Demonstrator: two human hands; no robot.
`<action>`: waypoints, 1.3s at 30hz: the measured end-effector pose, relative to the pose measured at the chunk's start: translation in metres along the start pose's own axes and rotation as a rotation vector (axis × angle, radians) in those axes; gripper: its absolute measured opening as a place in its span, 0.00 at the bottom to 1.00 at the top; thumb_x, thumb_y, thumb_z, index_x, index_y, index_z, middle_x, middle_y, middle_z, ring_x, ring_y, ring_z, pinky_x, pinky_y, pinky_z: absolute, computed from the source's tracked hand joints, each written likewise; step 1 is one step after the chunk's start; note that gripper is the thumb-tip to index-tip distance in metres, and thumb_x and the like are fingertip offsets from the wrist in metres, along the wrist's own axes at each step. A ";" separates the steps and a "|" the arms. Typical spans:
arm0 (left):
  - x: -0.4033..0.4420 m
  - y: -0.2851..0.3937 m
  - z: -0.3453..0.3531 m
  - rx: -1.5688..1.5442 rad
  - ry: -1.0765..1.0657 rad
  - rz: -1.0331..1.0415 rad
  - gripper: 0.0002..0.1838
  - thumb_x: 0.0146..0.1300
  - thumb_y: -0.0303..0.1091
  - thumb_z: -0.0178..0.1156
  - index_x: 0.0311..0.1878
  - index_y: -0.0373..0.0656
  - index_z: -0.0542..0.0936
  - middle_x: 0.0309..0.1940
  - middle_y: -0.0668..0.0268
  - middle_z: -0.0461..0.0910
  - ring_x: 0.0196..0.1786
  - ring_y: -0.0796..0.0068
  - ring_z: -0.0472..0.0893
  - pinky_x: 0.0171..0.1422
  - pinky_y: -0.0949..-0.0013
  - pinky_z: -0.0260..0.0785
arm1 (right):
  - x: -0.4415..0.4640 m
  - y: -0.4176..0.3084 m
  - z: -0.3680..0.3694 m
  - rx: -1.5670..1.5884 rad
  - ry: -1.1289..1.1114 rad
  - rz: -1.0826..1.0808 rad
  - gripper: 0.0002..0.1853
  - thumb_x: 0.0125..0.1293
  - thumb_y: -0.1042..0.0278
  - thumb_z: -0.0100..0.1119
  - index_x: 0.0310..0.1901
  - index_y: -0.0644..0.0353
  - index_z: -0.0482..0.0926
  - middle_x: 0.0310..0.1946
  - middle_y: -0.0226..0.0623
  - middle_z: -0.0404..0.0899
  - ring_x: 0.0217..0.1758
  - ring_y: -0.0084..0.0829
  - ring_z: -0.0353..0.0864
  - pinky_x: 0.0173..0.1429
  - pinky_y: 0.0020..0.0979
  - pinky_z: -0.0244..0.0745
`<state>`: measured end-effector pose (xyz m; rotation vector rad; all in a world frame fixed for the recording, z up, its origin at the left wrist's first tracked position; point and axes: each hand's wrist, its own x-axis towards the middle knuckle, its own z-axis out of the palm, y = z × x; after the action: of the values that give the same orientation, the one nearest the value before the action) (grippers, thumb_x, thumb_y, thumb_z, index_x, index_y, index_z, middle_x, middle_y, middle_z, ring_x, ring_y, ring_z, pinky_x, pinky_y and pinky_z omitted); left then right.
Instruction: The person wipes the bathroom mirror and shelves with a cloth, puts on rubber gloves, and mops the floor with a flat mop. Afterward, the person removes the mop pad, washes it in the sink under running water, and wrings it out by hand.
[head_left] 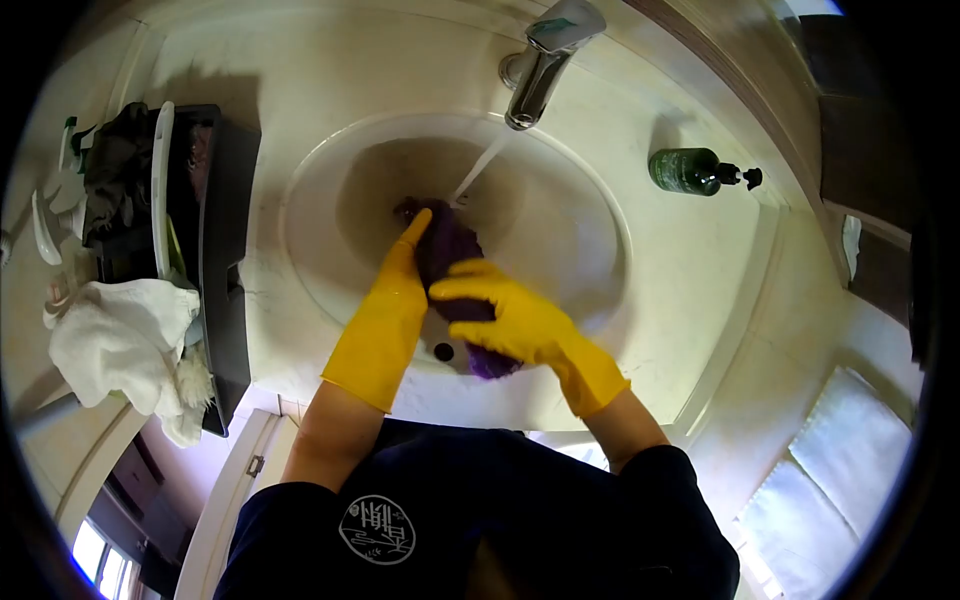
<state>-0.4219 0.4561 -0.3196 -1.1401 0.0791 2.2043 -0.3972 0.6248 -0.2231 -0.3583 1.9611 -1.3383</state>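
A wet, dark purple cloth [447, 250] is held over the white sink basin [590, 240], its lower end hanging toward the basin's front rim. My left hand [402, 270], in a yellow rubber glove, grips the upper left side of the cloth, thumb pointing up along it. From the right, my right hand [500, 315], gloved the same way, is closed across its middle and lower part; some fingertips are hidden behind the fabric. Water runs from the chrome faucet [540, 80] down beside the upper part of the cloth. Greyish water lies in the basin.
On the right of the counter stands a dark green pump bottle [685, 171]. To the left is a dark grey bin [228, 230] with dark cloths and a white towel [130, 340] draped over it. Folded pale towels [850, 440] are at lower right.
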 end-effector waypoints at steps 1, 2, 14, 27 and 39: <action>-0.005 -0.008 0.003 0.011 0.090 0.072 0.15 0.61 0.46 0.62 0.45 0.47 0.80 0.38 0.62 0.80 0.41 0.62 0.80 0.50 0.65 0.74 | -0.006 -0.009 0.006 0.072 0.008 0.004 0.21 0.53 0.69 0.68 0.51 0.54 0.81 0.59 0.47 0.70 0.64 0.46 0.67 0.68 0.37 0.61; -0.004 -0.012 -0.002 0.012 0.091 0.071 0.15 0.61 0.46 0.62 0.45 0.47 0.80 0.38 0.62 0.80 0.41 0.62 0.80 0.50 0.65 0.74 | -0.008 -0.012 0.012 0.095 0.047 -0.036 0.19 0.54 0.69 0.67 0.49 0.55 0.81 0.53 0.46 0.73 0.59 0.46 0.70 0.65 0.37 0.65; -0.008 -0.024 -0.016 0.500 -0.468 0.314 0.22 0.66 0.51 0.53 0.54 0.46 0.73 0.51 0.59 0.77 0.54 0.63 0.77 0.53 0.52 0.72 | 0.026 0.035 -0.018 -0.306 0.741 0.151 0.24 0.61 0.60 0.60 0.58 0.55 0.72 0.57 0.48 0.72 0.57 0.49 0.73 0.60 0.39 0.70; -0.034 0.045 -0.005 0.340 0.370 0.354 0.34 0.62 0.55 0.58 0.68 0.49 0.64 0.65 0.54 0.63 0.67 0.52 0.64 0.66 0.43 0.60 | 0.106 0.105 0.003 -0.219 0.562 0.215 0.36 0.49 0.74 0.63 0.64 0.52 0.68 0.60 0.44 0.69 0.62 0.43 0.69 0.68 0.38 0.62; 0.002 0.047 -0.098 0.341 -0.325 -0.055 0.23 0.64 0.44 0.57 0.60 0.45 0.71 0.48 0.59 0.78 0.50 0.64 0.78 0.54 0.63 0.72 | 0.023 -0.033 0.040 0.129 0.056 -0.130 0.18 0.58 0.61 0.63 0.51 0.54 0.80 0.50 0.45 0.75 0.51 0.45 0.76 0.56 0.36 0.71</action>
<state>-0.3802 0.3877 -0.3924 -0.5863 0.2701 2.1919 -0.3912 0.5697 -0.2111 -0.3955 1.9121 -1.5652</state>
